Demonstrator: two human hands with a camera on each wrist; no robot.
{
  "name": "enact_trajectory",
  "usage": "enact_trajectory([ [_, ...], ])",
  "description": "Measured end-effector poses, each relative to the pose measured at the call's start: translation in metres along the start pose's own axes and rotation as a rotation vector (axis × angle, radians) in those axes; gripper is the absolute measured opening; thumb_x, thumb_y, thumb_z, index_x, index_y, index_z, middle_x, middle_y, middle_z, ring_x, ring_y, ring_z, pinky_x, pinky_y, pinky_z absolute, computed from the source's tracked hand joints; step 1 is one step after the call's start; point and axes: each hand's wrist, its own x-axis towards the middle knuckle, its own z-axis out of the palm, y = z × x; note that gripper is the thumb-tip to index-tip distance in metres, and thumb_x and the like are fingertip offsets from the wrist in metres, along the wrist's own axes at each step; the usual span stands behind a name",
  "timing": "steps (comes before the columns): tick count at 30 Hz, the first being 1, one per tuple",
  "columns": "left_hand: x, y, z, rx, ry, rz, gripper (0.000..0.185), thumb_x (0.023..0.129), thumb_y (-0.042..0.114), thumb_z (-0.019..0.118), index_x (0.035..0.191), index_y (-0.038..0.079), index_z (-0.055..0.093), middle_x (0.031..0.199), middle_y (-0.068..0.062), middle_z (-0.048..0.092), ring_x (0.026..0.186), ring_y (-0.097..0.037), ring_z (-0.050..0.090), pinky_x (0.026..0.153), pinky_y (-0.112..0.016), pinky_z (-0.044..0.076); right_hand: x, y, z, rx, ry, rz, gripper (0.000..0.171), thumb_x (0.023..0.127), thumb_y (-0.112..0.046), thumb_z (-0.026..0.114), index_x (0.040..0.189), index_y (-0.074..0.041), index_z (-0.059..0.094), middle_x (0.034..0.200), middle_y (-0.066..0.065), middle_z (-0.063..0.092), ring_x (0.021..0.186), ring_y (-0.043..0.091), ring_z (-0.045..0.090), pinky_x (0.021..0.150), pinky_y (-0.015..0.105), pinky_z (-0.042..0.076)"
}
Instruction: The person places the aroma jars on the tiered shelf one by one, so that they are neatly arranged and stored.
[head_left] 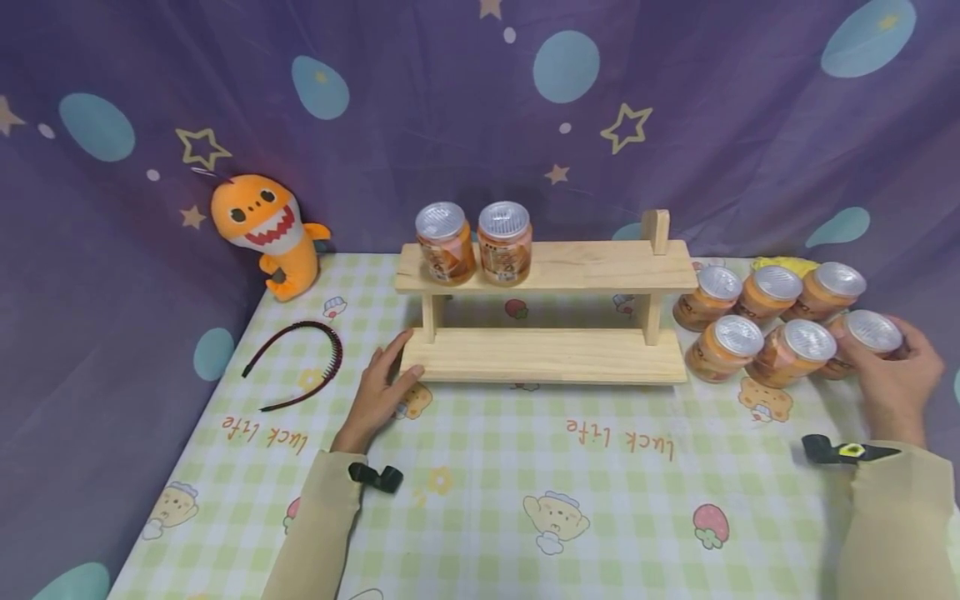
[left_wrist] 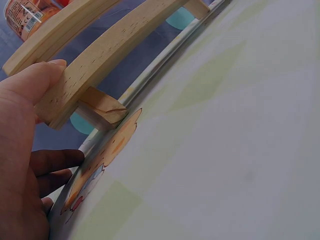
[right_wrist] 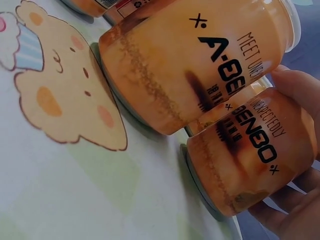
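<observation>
A two-tier wooden shelf [head_left: 543,354] stands at the middle back of the table. My left hand [head_left: 381,392] holds the left end of its lower board, thumb at the front corner; the other fingers reach down beside it in the left wrist view. On the upper board, toward the left, two orange jars [head_left: 505,242] with silvery lids stand side by side. At the right, my right hand [head_left: 896,375] grips the front-right jar [right_wrist: 255,155] between thumb and fingers. That jar has black lettering, and its base is right at the tablecloth. Several matching jars [head_left: 793,354] stand grouped beside it.
An orange shark plush [head_left: 273,233] leans at the back left, with a dark toothed headband [head_left: 337,354] lying in front of it. Behind the jars lies something yellow [head_left: 786,265]. A purple patterned curtain [head_left: 450,108] hangs behind the checked tablecloth [head_left: 480,517].
</observation>
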Motion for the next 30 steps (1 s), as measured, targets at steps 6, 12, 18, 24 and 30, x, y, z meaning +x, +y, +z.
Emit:
enact_trajectory([
  [6,0.0,0.001,0.0,-0.001,-0.002,0.001,0.062,0.099,0.028,0.063,0.156,0.024,0.038,0.16,-0.009,0.041,0.151,-0.034,0.035,0.13,-0.054,0.005,-0.001,-0.003,0.0,0.043,0.007,-0.013,0.05,0.066,0.009,0.086,0.106,-0.015,0.069,0.093,-0.009,0.069,0.083,0.001,0.062,0.065,0.004,0.05],
  [12,0.0,0.003,0.0,0.003,0.004,-0.001,0.062,0.098,0.029,0.063,0.155,0.025,0.038,0.16,-0.01,0.041,0.151,-0.035,0.035,0.13,-0.055,0.005,-0.001,-0.009,-0.001,0.055,-0.003,-0.048,0.05,0.065,0.01,0.087,0.106,-0.013,0.07,0.092,-0.007,0.069,0.08,0.002,0.063,0.062,0.004,0.05],
  [18,0.0,0.002,0.0,0.002,0.002,0.006,0.063,0.098,0.027,0.063,0.155,0.024,0.038,0.16,-0.01,0.041,0.151,-0.036,0.035,0.13,-0.055,0.005,-0.003,-0.016,-0.001,0.093,-0.025,-0.057,0.052,0.064,0.013,0.085,0.107,-0.012,0.069,0.093,-0.005,0.069,0.079,0.004,0.061,0.061,0.005,0.051],
  [24,-0.001,0.002,0.0,-0.002,-0.001,-0.003,0.062,0.099,0.028,0.063,0.155,0.025,0.038,0.16,-0.009,0.041,0.151,-0.033,0.035,0.13,-0.053,0.004,-0.006,-0.03,-0.001,-0.04,-0.015,-0.056,0.059,0.067,0.006,0.088,0.118,-0.015,0.068,0.096,-0.011,0.069,0.081,0.0,0.061,0.057,0.004,0.048],
  [30,0.0,0.002,-0.001,0.005,0.0,0.009,0.062,0.099,0.028,0.062,0.156,0.024,0.038,0.16,-0.01,0.041,0.151,-0.034,0.035,0.13,-0.054,0.004,-0.007,-0.049,0.0,-0.12,0.006,0.024,0.059,0.071,0.0,0.087,0.122,-0.022,0.066,0.1,-0.017,0.067,0.085,-0.003,0.058,0.058,0.003,0.046],
])
